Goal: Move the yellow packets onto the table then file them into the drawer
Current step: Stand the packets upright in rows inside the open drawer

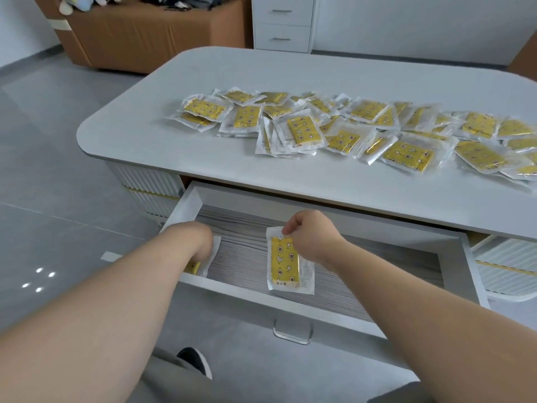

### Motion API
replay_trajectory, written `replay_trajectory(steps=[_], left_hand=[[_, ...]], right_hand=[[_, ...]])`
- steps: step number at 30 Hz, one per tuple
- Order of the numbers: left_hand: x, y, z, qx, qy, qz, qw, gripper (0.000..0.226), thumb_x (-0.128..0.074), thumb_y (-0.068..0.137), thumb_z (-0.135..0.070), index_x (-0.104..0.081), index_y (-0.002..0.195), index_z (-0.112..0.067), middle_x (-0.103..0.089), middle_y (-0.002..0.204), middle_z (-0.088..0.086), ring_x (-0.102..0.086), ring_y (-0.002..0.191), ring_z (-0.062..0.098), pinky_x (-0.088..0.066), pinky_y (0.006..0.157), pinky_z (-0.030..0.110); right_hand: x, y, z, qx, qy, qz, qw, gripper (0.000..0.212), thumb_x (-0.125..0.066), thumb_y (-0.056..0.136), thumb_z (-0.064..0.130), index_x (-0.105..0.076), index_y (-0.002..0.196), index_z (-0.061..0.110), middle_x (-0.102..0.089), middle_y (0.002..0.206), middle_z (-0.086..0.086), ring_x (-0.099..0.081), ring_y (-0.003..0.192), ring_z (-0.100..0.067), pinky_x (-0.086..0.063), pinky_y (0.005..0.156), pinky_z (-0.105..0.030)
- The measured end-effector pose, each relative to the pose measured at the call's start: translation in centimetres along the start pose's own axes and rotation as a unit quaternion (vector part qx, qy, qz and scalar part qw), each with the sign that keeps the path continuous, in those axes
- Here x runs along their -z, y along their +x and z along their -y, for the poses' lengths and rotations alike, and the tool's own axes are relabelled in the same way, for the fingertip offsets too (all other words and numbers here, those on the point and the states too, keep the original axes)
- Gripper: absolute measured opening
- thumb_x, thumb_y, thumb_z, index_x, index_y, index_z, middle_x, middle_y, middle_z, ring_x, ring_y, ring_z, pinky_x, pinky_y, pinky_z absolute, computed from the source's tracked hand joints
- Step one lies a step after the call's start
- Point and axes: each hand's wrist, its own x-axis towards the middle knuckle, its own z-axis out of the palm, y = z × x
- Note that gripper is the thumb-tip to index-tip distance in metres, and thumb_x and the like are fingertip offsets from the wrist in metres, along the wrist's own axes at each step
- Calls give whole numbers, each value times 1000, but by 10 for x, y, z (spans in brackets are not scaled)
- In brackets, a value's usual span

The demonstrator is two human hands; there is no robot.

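The fingers (287,229) of the right hand (312,238) are pressed together in a pinch on the top edge of a yellow packet (286,264). They hold the clear margin above the printed yellow pad. That packet lies lengthwise at the centre of the frame, inside the open drawer (261,299), on or just above its grey grained floor; which of the two cannot be told.

The left hand (197,239) reaches into the drawer's near left corner, turned down over a second packet (214,248). Only a strip of that packet's white margin and a yellow corner show. The left fingers are hidden under the hand, so whether they grip or merely press cannot be told.

The packets look thin, light and limp, with a slick film skin. One held by a corner would likely droop and slide easily over its neighbours. The flat sealed margin seems the surest place to take hold, since it spares the pad inside.

The drawer's left wall and low front wall hem in the left hand. The right hand has bare floor to its right and behind it. The lip of the surface (261,175) overhangs the back of the drawer, so a lift would probably need to come forward first. The heap of packets (348,126) sprawls across the upper right of the frame, set back from the near edge.
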Motion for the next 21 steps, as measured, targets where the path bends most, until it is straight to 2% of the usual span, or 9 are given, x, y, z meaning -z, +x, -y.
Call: replay_trajectory(steps=[2,4,7,9,13,15,17,19,21], left_hand=[[7,-3,-6,5,-11,4,1000,33,-61,95,-22,-67,124,-7,-62,108,7,-64,113,26,-52,100,37],[18,-8,-14,-9,-38,-36,999,31,-61,94,-20,-67,123,-11,-61,106,2,-64,111,24,-54,98,38],[39,-23,-33,-78,-114,-150,979,37,-52,100,-29,-62,134,-19,-61,132,2,-59,119,24,-50,99,33],[52,-36,-47,-149,-174,-198,953,36,-53,101,-35,-62,134,-24,-61,135,-2,-57,121,21,-46,95,28],[64,-51,-72,-227,-265,-218,912,26,-58,98,-37,-68,120,-29,-64,114,-9,-58,97,12,-46,83,26],[67,-51,-83,-244,-270,-227,903,22,-59,97,-37,-69,115,-29,-61,105,-12,-57,88,8,-43,70,23],[69,-51,-95,-260,-273,-242,894,19,-59,97,-36,-69,111,-30,-60,98,-15,-57,87,8,-40,64,20],[72,-51,-104,-270,-283,-252,885,16,-60,97,-36,-69,108,-30,-58,92,-18,-58,89,8,-43,67,22],[75,-52,-112,-275,-288,-261,879,13,-60,96,-35,-69,105,-30,-57,89,-20,-60,90,9,-45,72,26]], right_hand=[[10,-1,-5,0,-29,12,1000,41,-39,84,-6,-70,95,19,-56,89,9,-59,75,-10,-45,54,-22],[24,-4,-13,-7,-58,31,998,41,-40,85,-5,-71,96,19,-56,90,9,-58,79,-11,-45,56,-22],[49,-8,-34,-33,-97,48,994,34,-43,87,0,-71,96,17,-61,91,5,-61,83,-14,-55,65,-28],[65,-10,-52,-57,-113,43,991,25,-50,87,4,-71,96,14,-67,95,-2,-64,87,-19,-59,73,-34],[94,-16,-82,-88,-144,36,985,28,-54,83,-2,-71,89,19,-66,87,2,-62,79,-14,-49,54,-24],[107,-20,-94,-95,-190,48,976,34,-54,80,-6,-68,91,23,-63,87,5,-59,76,-12,-44,50,-22],[118,-25,-106,-94,-253,75,960,39,-53,80,-7,-65,96,27,-61,92,5,-58,77,-11,-42,50,-19],[126,-30,-120,-92,-304,117,941,45,-56,82,-6,-69,109,28,-63,103,5,-59,87,-14,-45,60,-18],[131,-34,-132,-99,-344,153,921,44,-68,84,3,-69,122,25,-65,118,3,-59,101,-16,-49,79,-24]])
